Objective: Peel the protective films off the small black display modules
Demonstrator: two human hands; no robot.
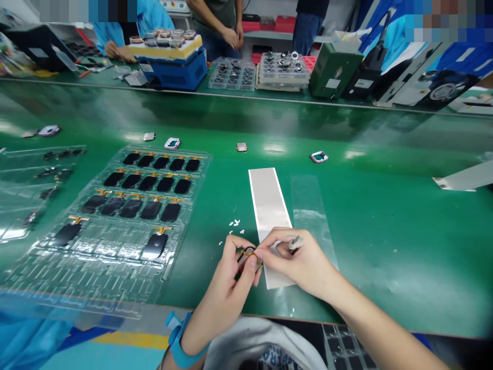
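Since both hands sit over the near part of the green bench point(385, 267), what exactly do they grasp?

The left hand point(231, 275) pinches a small dark part with gold flex point(249, 255) between thumb and fingers, directly over the near end of a white strip point(267, 205). The right hand point(298, 262) meets that part at its fingertips; whether it grips, I cannot tell. A silver-tipped item point(295, 243) sits among its curled fingers.

And the state of the work at left?

The clear plastic tray point(171, 272) holds dark panels with gold tails point(169, 212) in its far rows; two panels occupy the nearest filled row, and the pockets nearer still are vacant.

Anything else at hand?

A clear film strip point(310, 216) lies right of the white strip, white scraps point(234, 223) to its left, and pink frames point(319, 157) farther off. A blue strap point(179, 329) circles the left wrist.
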